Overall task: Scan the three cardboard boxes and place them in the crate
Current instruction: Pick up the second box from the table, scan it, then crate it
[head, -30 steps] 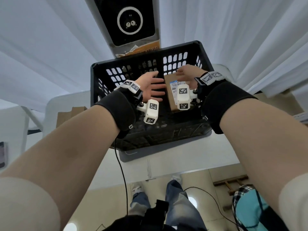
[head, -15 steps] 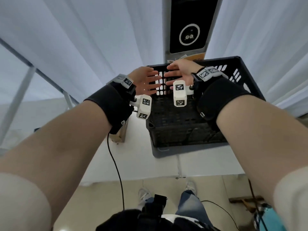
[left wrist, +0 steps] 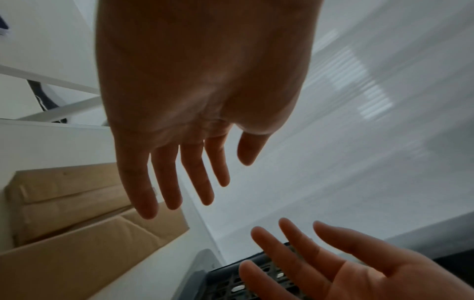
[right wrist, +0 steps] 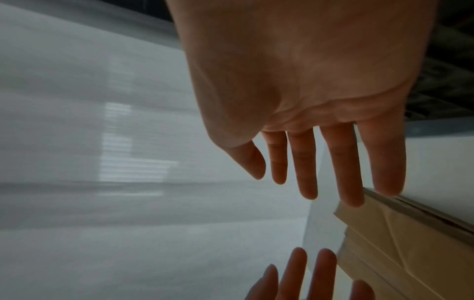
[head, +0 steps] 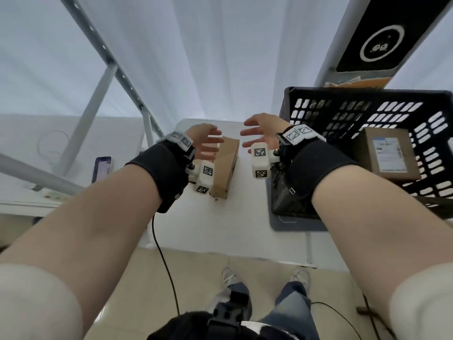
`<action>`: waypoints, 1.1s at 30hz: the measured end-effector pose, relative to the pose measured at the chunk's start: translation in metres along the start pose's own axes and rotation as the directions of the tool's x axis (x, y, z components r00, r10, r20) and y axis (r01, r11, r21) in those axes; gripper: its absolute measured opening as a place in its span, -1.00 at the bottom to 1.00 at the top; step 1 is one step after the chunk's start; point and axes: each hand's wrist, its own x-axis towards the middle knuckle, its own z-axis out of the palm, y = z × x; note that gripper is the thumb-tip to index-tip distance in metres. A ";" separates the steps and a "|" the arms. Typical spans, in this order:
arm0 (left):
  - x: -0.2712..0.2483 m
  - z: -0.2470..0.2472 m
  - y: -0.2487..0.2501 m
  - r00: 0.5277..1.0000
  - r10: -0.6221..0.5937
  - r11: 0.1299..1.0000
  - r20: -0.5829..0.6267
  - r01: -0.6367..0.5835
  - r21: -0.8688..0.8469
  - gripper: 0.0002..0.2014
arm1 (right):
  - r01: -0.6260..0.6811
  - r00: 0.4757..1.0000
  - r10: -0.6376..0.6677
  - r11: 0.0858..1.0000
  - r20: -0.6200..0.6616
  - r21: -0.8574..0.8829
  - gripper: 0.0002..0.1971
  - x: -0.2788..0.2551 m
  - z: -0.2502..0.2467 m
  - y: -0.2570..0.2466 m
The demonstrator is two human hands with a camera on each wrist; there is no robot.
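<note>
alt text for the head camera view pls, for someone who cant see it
Two open bare hands, left hand and right hand, reach toward a brown cardboard box on a white table. Right of it, a black slotted plastic crate holds a labelled cardboard box.

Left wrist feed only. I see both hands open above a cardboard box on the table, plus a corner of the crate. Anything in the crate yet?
Observer: Yes. The head view shows one labelled cardboard box lying inside the black crate, label facing up.
Operator: Where does the crate sit?
Observer: To the right of the box on the table, with bare tabletop between them.
Operator: Anything else nearby?
Observer: A phone lies on the surface to the left of that box, apart from it.
</note>
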 end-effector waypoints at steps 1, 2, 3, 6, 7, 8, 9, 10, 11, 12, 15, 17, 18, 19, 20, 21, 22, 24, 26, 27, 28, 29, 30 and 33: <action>0.004 -0.006 -0.007 1.000 -0.012 1.000 -0.007 0.012 0.005 -0.76 | -0.018 1.000 0.018 1.000 -0.008 -0.010 -0.70 0.008 0.010 0.007; 0.010 -0.011 -0.014 1.000 -0.023 1.000 -0.014 0.023 0.010 -0.77 | -0.038 0.999 0.038 0.999 -0.018 -0.017 -0.72 0.016 0.018 0.013; 0.015 -0.015 -0.021 0.999 -0.034 0.999 -0.018 0.034 0.018 -0.77 | -0.058 0.998 0.057 0.998 -0.027 -0.022 -0.76 0.026 0.025 0.020; 0.034 -0.024 -0.043 0.997 -0.071 0.997 -0.014 0.072 0.034 -0.78 | -0.124 0.991 0.124 0.992 -0.041 0.019 -0.88 0.051 0.041 0.043; 0.041 -0.027 -0.050 0.996 -0.081 0.996 -0.020 0.082 0.031 -0.79 | -0.147 0.988 0.149 0.989 -0.048 0.034 -0.87 0.057 0.046 0.049; 0.048 -0.029 -0.056 0.996 -0.089 0.996 -0.029 0.090 0.020 -0.79 | -0.168 0.984 0.169 0.985 -0.056 0.024 -0.84 0.062 0.052 0.054; 0.055 -0.030 -0.061 0.995 -0.093 0.996 -0.035 0.093 0.011 -0.79 | -0.189 0.980 0.188 0.982 -0.067 -0.007 -0.77 0.066 0.056 0.059; 0.061 -0.030 -0.066 0.995 -0.090 0.996 -0.032 0.090 0.001 -0.78 | -0.205 0.976 0.201 0.978 -0.079 -0.036 -0.69 0.070 0.060 0.064; 0.066 -0.029 -0.069 0.996 -0.089 0.996 -0.028 0.089 -0.006 -0.77 | -0.215 0.974 0.210 0.975 -0.086 -0.056 -0.60 0.074 0.063 0.068; 0.072 -0.029 -0.073 0.995 -0.095 0.995 -0.025 0.095 -0.015 -0.77 | -0.230 0.971 0.224 0.971 -0.089 -0.062 -0.55 0.080 0.066 0.073; 0.082 -0.026 -0.080 0.991 -0.133 0.991 0.017 0.133 -0.007 -0.73 | -0.269 0.960 0.264 0.962 -0.091 -0.040 -0.48 0.094 0.070 0.089; 0.089 -0.025 -0.085 0.984 -0.171 0.985 0.054 0.172 -0.009 -0.59 | -0.281 0.956 0.279 0.959 -0.087 -0.018 -0.46 0.101 0.072 0.096; 0.092 -0.024 -0.087 0.980 -0.182 0.983 0.075 0.184 -0.019 -0.56 | -0.283 0.956 0.281 0.959 -0.089 -0.018 -0.47 0.103 0.072 0.099; 0.093 -0.023 -0.088 0.978 -0.189 0.981 0.094 0.192 -0.026 -0.57 | -0.282 0.956 0.278 0.959 -0.095 -0.027 -0.47 0.105 0.073 0.101; 0.092 -0.022 -0.088 0.975 -0.189 0.980 0.114 0.194 -0.035 -0.61 | -0.279 0.957 0.274 0.960 -0.101 -0.039 -0.47 0.106 0.073 0.101; 0.091 -0.020 -0.088 0.973 -0.193 0.979 0.128 0.199 -0.037 -0.65 | -0.276 0.957 0.270 0.960 -0.108 -0.049 -0.46 0.108 0.073 0.102; 0.091 -0.019 -0.088 0.971 -0.193 0.979 0.140 0.199 -0.034 -0.68 | -0.275 0.956 0.267 0.960 -0.118 -0.057 -0.46 0.109 0.074 0.102; 0.090 -0.017 -0.087 0.969 -0.188 0.981 0.159 0.194 -0.023 -0.66 | -0.282 0.953 0.273 0.958 -0.132 -0.056 -0.51 0.110 0.073 0.100; 0.088 -0.017 -0.085 0.969 -0.190 0.980 0.159 0.195 -0.022 -0.56 | -0.285 0.950 0.277 0.958 -0.146 -0.037 -0.66 0.110 0.072 0.098; 0.086 -0.016 -0.082 0.969 -0.188 0.981 0.159 0.193 -0.017 -0.53 | -0.279 0.950 0.274 0.960 -0.153 -0.014 -0.69 0.110 0.070 0.097; 0.084 -0.016 -0.079 0.969 -0.186 0.982 0.163 0.190 -0.014 -0.52 | -0.271 0.951 0.266 0.963 -0.158 -0.010 -0.67 0.108 0.069 0.094; 0.082 -0.017 -0.076 0.968 -0.184 0.982 0.168 0.188 -0.008 -0.50 | -0.255 0.955 0.247 0.967 -0.164 -0.028 -0.58 0.107 0.068 0.091; 0.079 -0.017 -0.072 0.969 -0.178 0.983 0.174 0.182 -0.009 -0.46 | -0.232 0.961 0.219 0.971 -0.170 -0.064 -0.49 0.103 0.067 0.087; 0.072 -0.018 -0.061 0.972 -0.157 0.986 0.175 0.163 -0.020 -0.34 | -0.144 0.978 0.117 0.978 -0.173 -0.152 -0.46 0.087 0.063 0.070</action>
